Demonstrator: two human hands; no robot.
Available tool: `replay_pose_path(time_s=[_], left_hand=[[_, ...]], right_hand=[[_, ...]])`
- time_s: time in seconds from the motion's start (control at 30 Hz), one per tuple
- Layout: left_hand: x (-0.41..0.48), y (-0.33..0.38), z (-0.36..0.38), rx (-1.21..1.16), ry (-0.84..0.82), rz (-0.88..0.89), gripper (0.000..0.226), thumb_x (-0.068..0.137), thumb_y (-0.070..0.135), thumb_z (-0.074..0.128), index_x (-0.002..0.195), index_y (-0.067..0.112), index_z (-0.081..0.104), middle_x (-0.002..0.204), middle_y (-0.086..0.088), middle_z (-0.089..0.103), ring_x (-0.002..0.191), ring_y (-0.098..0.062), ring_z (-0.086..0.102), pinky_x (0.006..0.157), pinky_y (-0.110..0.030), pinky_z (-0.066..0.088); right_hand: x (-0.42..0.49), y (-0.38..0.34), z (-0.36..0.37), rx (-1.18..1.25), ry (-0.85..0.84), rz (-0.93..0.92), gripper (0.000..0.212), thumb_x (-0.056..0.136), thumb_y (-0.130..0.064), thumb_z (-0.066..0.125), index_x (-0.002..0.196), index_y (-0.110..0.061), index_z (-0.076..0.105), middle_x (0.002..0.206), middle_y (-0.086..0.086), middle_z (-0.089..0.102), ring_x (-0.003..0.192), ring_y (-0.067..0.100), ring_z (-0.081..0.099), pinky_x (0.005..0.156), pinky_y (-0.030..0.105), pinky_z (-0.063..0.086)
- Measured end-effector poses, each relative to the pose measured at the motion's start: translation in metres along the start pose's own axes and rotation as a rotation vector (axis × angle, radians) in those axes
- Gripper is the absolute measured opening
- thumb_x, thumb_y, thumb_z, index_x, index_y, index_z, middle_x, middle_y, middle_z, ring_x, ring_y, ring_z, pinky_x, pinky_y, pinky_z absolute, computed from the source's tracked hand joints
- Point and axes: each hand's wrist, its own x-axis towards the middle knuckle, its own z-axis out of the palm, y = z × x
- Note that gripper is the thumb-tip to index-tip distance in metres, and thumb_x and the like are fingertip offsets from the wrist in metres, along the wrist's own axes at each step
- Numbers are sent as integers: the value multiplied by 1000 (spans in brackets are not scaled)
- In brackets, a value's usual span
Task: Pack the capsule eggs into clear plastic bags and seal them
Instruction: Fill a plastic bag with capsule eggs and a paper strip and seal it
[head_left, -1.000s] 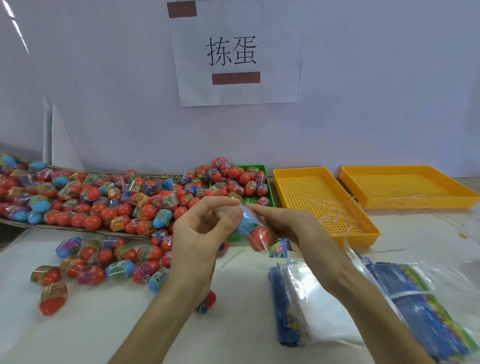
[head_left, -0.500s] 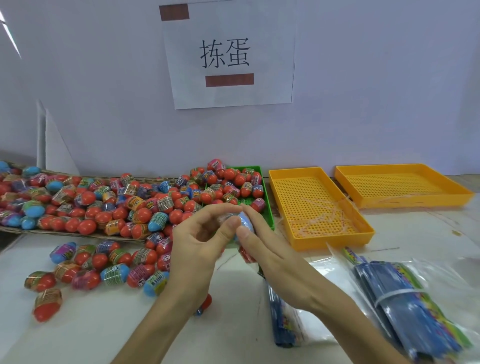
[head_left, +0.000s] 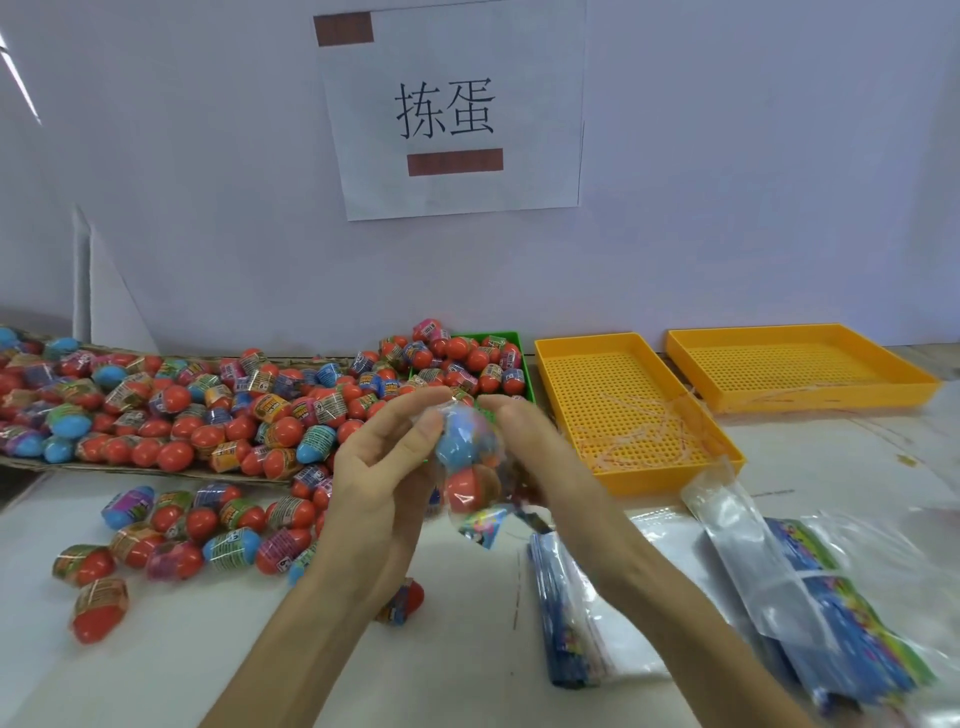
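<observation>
Both hands (head_left: 457, 467) pinch a clear bag (head_left: 470, 467) holding seemingly two capsule eggs (head_left: 467, 491).

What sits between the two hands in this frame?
In the head view, a clear bag holding a blue egg above a red egg sits between the left hand and right hand; both hands pinch its top.

One head cam only, wide-angle, looks fwd and down over table (head_left: 182, 670) toward back wall (head_left: 753, 208); hands (head_left: 384, 483) close, centre frame.
</observation>
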Motion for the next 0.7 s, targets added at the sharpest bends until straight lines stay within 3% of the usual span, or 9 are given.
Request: replay_pose_path(time_s=[0.07, 0.13, 0.2, 0.27, 0.43, 0.57, 0.7], left_hand=[[1, 3, -3, -19, 4, -38, 21, 80, 21, 64, 89, 24, 82, 97, -4, 76, 87, -16, 74, 71, -26, 61], [1, 4, -4, -25, 3, -65, 23, 79, 22, 62, 90, 26, 82, 98, -2, 77, 87, -15, 74, 70, -27, 61], [1, 3, -3, -27, 10, -71, 25, 81, 24, 62, 96, 29, 81, 103, -3, 77, 90, -18, 75, 70, -30, 63], [2, 2, -3, -42, 36, -69, 28, 83, 27, 63, 107, 29, 78, 109, -6, 76, 96, -23, 75, 71, -35, 63], [6, -1, -2, 99, 6, -218, 43, 92, 42, 58, 128, 21, 65, 121, -7, 73, 109, -23, 71, 82, -32, 61], [2, -3, 5, -6, -5, -286, 54, 85, 49, 59, 128, 17, 65, 122, -9, 73, 112, -23, 70, 80, -28, 60], [-1, -3, 5, -95, 21, -262, 49, 85, 47, 60, 119, 13, 74, 122, -14, 72, 112, -29, 70, 82, -34, 61]], right_hand=[[3, -1, -7, 104, -32, 78, 45, 108, -44, 25, 101, -17, 61, 124, 20, 66, 86, 22, 66, 81, 28, 52], [2, -7, -6, 169, 43, 125, 51, 110, -39, 20, 98, -12, 62, 111, 25, 66, 66, 18, 55, 69, 28, 50], [-7, -4, -2, 282, -13, 76, 58, 105, -52, 29, 99, -11, 69, 91, 22, 68, 54, 19, 54, 52, 32, 51], [-19, -2, 2, 369, -38, -19, 54, 95, -61, 42, 89, -15, 70, 73, 13, 66, 47, 19, 56, 40, 25, 45], [-10, 5, 1, 221, 187, -144, 47, 92, -57, 45, 99, -16, 67, 65, 1, 65, 47, 13, 58, 38, 22, 44], [-10, 9, 0, 229, 226, -129, 49, 99, -54, 43, 95, -13, 70, 68, 4, 69, 48, 13, 60, 38, 22, 44], [-7, 9, -7, 139, 176, -136, 47, 91, -61, 42, 84, -28, 75, 77, -6, 76, 66, 9, 73, 48, 19, 53]])
